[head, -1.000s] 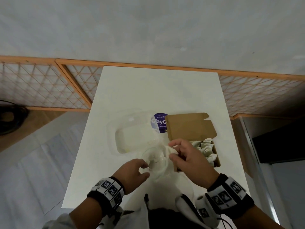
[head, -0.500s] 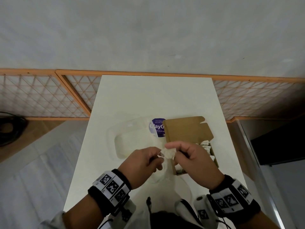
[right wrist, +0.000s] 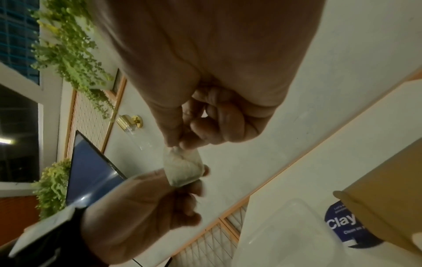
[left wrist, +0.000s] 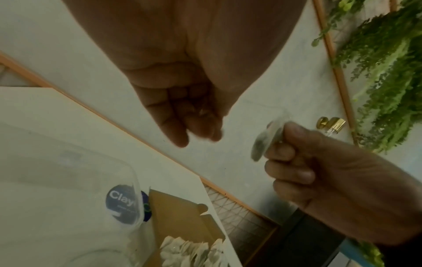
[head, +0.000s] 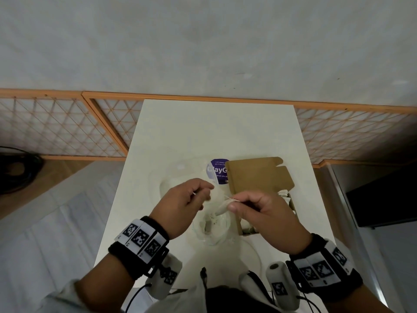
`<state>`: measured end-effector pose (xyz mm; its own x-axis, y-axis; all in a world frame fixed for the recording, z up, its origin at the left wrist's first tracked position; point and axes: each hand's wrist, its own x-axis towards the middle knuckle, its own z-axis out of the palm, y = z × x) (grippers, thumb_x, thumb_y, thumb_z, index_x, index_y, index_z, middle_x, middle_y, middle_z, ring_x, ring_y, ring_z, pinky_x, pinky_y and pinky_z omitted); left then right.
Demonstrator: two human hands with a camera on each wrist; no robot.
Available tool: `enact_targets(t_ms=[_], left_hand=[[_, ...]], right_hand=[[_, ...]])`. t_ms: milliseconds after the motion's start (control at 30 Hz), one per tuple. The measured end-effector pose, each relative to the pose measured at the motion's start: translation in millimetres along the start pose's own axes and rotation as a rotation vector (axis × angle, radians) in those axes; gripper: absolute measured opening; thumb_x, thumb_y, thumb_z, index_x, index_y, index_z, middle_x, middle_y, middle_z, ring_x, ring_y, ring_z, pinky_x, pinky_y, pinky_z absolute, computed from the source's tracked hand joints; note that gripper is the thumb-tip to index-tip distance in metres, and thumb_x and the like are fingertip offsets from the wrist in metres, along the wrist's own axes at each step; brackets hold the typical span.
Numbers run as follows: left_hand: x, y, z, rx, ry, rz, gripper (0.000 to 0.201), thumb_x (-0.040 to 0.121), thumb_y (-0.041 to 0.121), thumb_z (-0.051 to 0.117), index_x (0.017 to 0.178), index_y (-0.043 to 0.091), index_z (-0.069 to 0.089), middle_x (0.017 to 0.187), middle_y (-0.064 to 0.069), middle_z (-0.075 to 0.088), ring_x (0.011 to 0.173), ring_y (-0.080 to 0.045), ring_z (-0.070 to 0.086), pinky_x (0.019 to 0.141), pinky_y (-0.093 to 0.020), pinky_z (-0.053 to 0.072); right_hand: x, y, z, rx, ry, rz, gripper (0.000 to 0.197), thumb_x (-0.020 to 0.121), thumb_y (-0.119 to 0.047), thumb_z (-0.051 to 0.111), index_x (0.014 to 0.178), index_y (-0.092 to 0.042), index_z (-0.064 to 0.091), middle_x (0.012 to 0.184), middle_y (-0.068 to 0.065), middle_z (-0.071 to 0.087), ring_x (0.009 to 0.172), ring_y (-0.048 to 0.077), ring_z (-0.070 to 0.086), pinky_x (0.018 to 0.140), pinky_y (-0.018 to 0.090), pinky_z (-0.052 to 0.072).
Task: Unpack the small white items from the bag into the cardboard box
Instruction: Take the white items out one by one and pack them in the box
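Note:
My right hand (head: 233, 204) pinches a small white sachet (head: 222, 207) by its top edge, thumb against fingertips (right wrist: 178, 144); the sachet (right wrist: 182, 166) hangs below them. My left hand (head: 203, 195) hovers a little to its left with curled fingers, the tips (left wrist: 200, 135) bunched together and apart from the sachet (left wrist: 267, 142). Under both hands lies the clear plastic bag (head: 211, 229) with a purple round label (head: 216, 171). The open cardboard box (head: 259, 177) stands just right of it, with several white sachets (head: 284, 195) inside.
Everything sits on a narrow white table (head: 214, 132) with floor dropping off at both sides. Orange lattice panels (head: 56, 132) run along the wall behind. A black screen (head: 383, 199) stands at the right, and black cables (head: 15, 170) lie on the floor at the left.
Half a second ago both hands held the sachet together. Now the left hand has drawn away to the left and the right hand alone keeps the sachet.

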<state>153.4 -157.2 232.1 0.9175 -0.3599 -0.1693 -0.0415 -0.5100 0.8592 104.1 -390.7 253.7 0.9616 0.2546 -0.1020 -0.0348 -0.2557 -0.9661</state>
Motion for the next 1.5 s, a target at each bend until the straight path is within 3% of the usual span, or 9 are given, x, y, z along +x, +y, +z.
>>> enact_targets(t_ms=[167,300,467,567,667,900,1000,1167,1500], left_hand=[[-9.1,-4.6,-0.7,0.034,0.065,-0.050,0.050,0.100,0.012,0.050,0.145,0.034,0.047,0.141,0.019,0.049,0.101,-0.003,0.066,0.081,-0.016,0.052],[-19.4,-0.3,-4.8,-0.083,0.159,-0.013,0.046,0.098,0.007,0.053,0.136,0.035,0.054,0.129,0.019,0.059,0.095,-0.006,0.066,0.071,-0.017,0.050],[-24.3,8.8,-2.8,-0.157,0.091,0.066,0.025,0.088,0.034,0.080,0.112,0.037,0.072,0.106,0.012,0.071,0.093,-0.012,0.070,0.082,-0.025,0.055],[-24.2,2.1,-0.2,-0.207,0.066,0.049,0.011,0.090,0.025,0.080,0.100,0.029,0.076,0.097,0.003,0.075,0.087,-0.017,0.076,0.084,-0.041,0.061],[-24.9,-6.8,0.1,-0.257,0.124,0.027,0.005,0.092,0.019,0.079,0.095,0.022,0.076,0.091,-0.004,0.077,0.083,-0.021,0.078,0.081,-0.049,0.063],[-34.2,-21.4,-7.1,-0.302,0.217,-0.040,0.005,0.093,0.013,0.075,0.090,0.017,0.073,0.086,-0.005,0.077,0.078,-0.018,0.075,0.076,-0.035,0.061],[-41.9,-28.5,-9.5,-0.298,0.230,-0.095,0.005,0.094,0.015,0.074,0.090,0.018,0.072,0.085,-0.004,0.077,0.079,-0.021,0.074,0.079,-0.042,0.062],[-52.7,-33.5,-12.5,-0.288,0.229,-0.181,0.005,0.095,0.019,0.073,0.090,0.019,0.072,0.086,-0.003,0.077,0.081,-0.020,0.075,0.082,-0.042,0.061],[-66.4,-34.5,-15.0,-0.283,0.187,-0.217,0.008,0.094,0.022,0.074,0.088,0.018,0.070,0.085,-0.002,0.078,0.080,-0.016,0.076,0.080,-0.031,0.061]], right_hand=[[10.0,3.8,3.1,-0.045,0.006,0.004,0.018,0.104,-0.023,0.065,0.101,-0.023,0.082,0.097,-0.005,0.080,0.084,0.014,0.069,0.077,0.037,0.054],[16.3,13.0,10.0,-0.099,0.013,0.013,0.019,0.104,-0.029,0.064,0.093,-0.025,0.079,0.081,0.002,0.071,0.079,0.026,0.064,0.076,0.044,0.053],[24.6,5.6,17.5,-0.196,-0.076,-0.009,0.029,0.106,-0.025,0.060,0.080,-0.035,0.069,0.077,-0.005,0.068,0.070,0.002,0.059,0.067,0.020,0.047],[32.6,5.5,23.2,-0.208,-0.111,0.009,0.031,0.106,-0.033,0.059,0.077,-0.027,0.069,0.075,0.004,0.067,0.073,0.024,0.061,0.071,0.041,0.050],[41.1,8.6,27.1,-0.192,-0.142,0.035,0.034,0.105,-0.040,0.060,0.078,-0.023,0.071,0.076,0.014,0.066,0.072,0.029,0.059,0.071,0.044,0.050],[65.0,58.5,32.0,-0.213,-0.073,0.208,0.017,0.101,-0.036,0.067,0.099,-0.024,0.077,0.087,-0.005,0.075,0.076,0.000,0.064,0.072,0.021,0.050],[70.9,108.6,50.7,-0.485,-0.224,0.241,0.019,0.102,-0.031,0.064,0.105,-0.019,0.078,0.095,-0.009,0.075,0.080,0.006,0.065,0.080,0.031,0.053],[75.4,166.5,80.7,-0.773,-0.404,0.195,0.033,0.105,-0.022,0.053,0.135,-0.021,0.067,0.138,0.005,0.061,0.126,0.023,0.058,0.110,0.035,0.045],[77.0,193.2,108.7,-1.040,-0.361,0.177,0.030,0.099,-0.034,0.057,0.123,-0.016,0.065,0.130,0.006,0.050,0.115,0.028,0.059,0.092,0.039,0.054]])
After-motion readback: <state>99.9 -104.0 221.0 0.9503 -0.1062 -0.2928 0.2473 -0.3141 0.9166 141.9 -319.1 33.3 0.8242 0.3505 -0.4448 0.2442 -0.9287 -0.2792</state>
